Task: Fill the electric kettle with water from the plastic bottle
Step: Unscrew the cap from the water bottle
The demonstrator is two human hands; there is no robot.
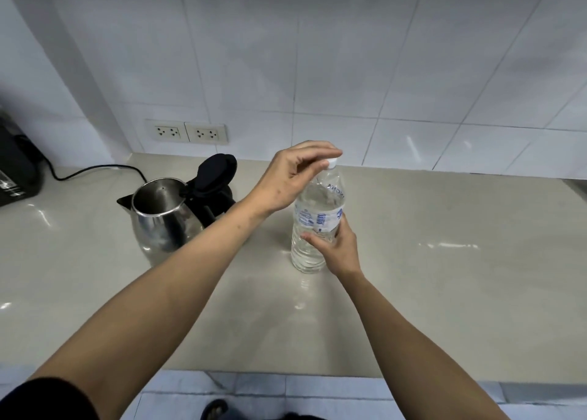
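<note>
A clear plastic bottle [313,216] with a blue-printed label stands upright on the beige countertop [444,276], holding water. My right hand [335,248] grips its lower body from the right. My left hand [290,178] reaches over from the left, its fingertips pinched on the white cap [332,162] at the bottle's top. A steel electric kettle [158,216] stands to the left of the bottle, its black lid [216,173] flipped up and open, black handle toward the bottle. The kettle's inside looks bare metal.
A black appliance [16,165] sits at the far left, its cord [95,168] trailing along the counter behind the kettle. Two wall sockets [187,132] are on the tiled wall. The counter's front edge [286,375] runs below my forearms.
</note>
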